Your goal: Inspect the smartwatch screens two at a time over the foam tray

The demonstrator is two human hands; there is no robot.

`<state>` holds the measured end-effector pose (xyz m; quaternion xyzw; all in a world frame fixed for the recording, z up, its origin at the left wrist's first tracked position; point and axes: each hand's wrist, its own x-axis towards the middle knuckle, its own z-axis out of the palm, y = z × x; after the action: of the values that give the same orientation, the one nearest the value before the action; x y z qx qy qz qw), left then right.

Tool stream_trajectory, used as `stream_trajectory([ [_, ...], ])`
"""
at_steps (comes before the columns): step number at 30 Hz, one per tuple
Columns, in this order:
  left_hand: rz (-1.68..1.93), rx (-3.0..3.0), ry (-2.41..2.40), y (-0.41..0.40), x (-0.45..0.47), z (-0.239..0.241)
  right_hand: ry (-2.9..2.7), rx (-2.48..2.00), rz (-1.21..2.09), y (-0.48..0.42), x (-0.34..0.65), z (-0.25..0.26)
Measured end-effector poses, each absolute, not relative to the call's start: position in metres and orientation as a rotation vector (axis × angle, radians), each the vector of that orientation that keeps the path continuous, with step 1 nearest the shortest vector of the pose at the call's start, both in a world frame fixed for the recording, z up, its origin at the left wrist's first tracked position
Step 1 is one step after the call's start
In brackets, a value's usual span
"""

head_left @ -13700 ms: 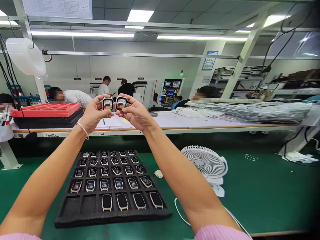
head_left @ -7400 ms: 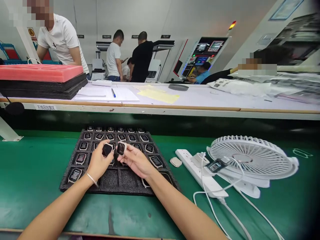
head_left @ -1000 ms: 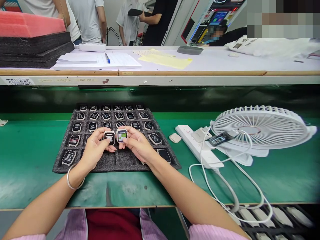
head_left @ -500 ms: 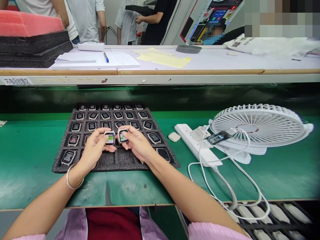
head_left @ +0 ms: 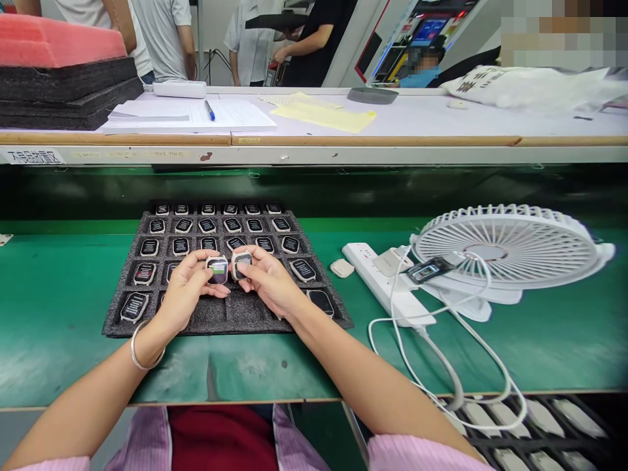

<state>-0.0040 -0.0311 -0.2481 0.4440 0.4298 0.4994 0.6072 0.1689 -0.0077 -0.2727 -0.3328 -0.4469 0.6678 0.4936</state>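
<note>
My left hand (head_left: pixel 189 286) is closed on a smartwatch body (head_left: pixel 217 271) without a strap; its lit screen has green and purple areas, and my thumb rests at its left edge. A second strapless smartwatch (head_left: pixel 242 265) is pinched in my right hand (head_left: pixel 269 278), with the thumb over its screen, which looks mostly dark grey. Both watches are held side by side, screens up, above a black foam tray (head_left: pixel 255 314). Several more watches, such as one at the front left (head_left: pixel 134 307), lie in the tray's compartments with white text on dark screens. My hands hide part of the middle rows.
A white fan (head_left: pixel 510 248) and a power strip (head_left: pixel 387 284) with looping cables lie right of the tray. A small pale square piece (head_left: pixel 342 267) lies beside the strip. Foam blocks (head_left: pixel 63 78) and papers (head_left: pixel 230 114) rest on the shelf; people stand behind.
Both watch screens differ: the left shows less green and more purple, the right has turned from green and white to dark grey. My hands stay almost in place. A person behind moves an arm.
</note>
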Motion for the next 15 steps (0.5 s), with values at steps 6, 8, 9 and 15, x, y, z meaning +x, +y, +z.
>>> stream_trajectory([
  [6, 1.155, 1.035, 1.014, -0.0316, -0.0038, -0.2479, -1.106, -0.774, 1.623, -0.0081, 0.1697, -0.2724],
  [8, 1.16, 1.039, 1.023, -0.0315, -0.0038, -0.2482, -1.107, -0.766, 1.63, -0.0088, 0.1698, -0.2715],
  [9, 1.163, 1.038, 1.023, -0.0315, -0.0039, -0.2484, -1.105, -0.762, 1.636, -0.0092, 0.1697, -0.2708],
  [15, 1.174, 1.024, 1.005, -0.0309, -0.0047, -0.248, -1.071, -0.739, 1.682, -0.0102, 0.1688, -0.2674],
])
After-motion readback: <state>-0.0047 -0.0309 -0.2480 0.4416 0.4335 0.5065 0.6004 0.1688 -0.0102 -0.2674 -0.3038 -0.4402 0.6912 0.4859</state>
